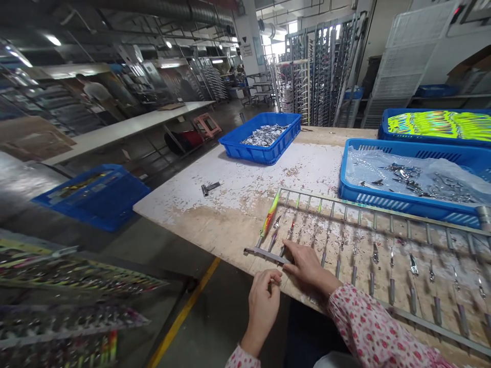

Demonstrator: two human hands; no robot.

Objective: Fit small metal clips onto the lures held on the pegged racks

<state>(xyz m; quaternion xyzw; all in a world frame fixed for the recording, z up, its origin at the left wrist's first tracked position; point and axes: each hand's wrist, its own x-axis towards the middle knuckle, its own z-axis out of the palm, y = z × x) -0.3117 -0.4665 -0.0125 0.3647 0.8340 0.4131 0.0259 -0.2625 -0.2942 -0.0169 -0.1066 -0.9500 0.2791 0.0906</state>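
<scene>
A long metal rack [345, 204] lies on the table, with rows of short pegs along both side bars. Stretched between its pegs are small shiny silver lure bodies [413, 265] and, at the left end, a larger yellow-green and red fishing lure [270, 214]. My right hand [309, 266] rests at the rack's near left corner, index finger on a peg and thumb by the near bar. My left hand [264, 301] hovers just off the table edge beside it. Its fingers are curled toward the thumb, and whatever they may hold is hidden.
Blue trays [261, 151] [414, 202] of silver pieces stand behind the rack, beside a tray of bright yellow lures [441, 125]. A small metal tool [210, 188] lies on the table [199, 225]. Left are a blue crate [92, 197] and loaded racks [76, 266].
</scene>
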